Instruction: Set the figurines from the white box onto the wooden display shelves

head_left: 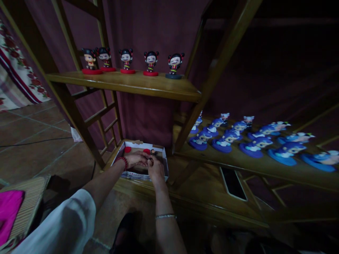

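My left hand, with a red bead bracelet at the wrist, reaches over a shallow cardboard box. My right hand meets it there, a silver bangle on its forearm. The fingers of both hands are closed together around something small and dark, mostly hidden by them. Inside the box, beyond my hands, lie a red disc, another red disc and a small black-haired figurine.
Several black-haired figurines on round bases, such as one figurine, stand on the wooden shelf above. Blue-haired figurines fill the lower right shelf. A phone lies below them. A stool with pink cloth stands left.
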`<state>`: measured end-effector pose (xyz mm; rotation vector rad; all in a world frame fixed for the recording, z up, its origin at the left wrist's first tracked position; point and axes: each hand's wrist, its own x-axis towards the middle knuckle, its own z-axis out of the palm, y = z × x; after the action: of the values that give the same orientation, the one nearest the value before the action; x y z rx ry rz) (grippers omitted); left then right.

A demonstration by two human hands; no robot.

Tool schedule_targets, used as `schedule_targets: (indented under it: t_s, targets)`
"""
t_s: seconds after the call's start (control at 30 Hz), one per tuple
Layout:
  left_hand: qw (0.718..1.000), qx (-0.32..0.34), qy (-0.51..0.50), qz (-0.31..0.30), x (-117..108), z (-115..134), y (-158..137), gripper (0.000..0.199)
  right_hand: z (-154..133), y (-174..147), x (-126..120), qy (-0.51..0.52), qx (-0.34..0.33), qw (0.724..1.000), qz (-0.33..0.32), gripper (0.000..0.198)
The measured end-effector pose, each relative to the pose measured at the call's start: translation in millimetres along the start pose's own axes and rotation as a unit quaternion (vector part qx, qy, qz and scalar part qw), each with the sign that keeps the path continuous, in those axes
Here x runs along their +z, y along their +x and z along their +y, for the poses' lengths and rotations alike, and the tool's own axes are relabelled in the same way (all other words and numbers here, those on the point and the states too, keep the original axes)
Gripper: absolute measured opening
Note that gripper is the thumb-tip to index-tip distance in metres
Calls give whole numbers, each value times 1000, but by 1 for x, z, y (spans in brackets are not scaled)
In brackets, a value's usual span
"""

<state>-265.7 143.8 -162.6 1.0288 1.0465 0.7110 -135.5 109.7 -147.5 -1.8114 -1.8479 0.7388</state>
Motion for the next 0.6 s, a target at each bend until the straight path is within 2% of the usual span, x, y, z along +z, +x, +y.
schedule_targets:
  t_s: [0.1,0.17,0.3,0.47,0.6]
  targets:
    - [1000,2,9,1,3,2,2,35,3,1,0,9,14,1000,14,35]
    - [994,-5,105,37,5,1,7,34,4,1,0,9,22,999,29,39]
    - [929,-35,344,134,6,-5,22,28,4,-1,-2,9,27,999,38,36]
    - [879,-28,442,177,4,-10,33,27,3,-2,-6,18,24,999,11,24]
    - [847,-15,496,188,2,-15,40,41,3,-2,-5,2,28,1000,0,23]
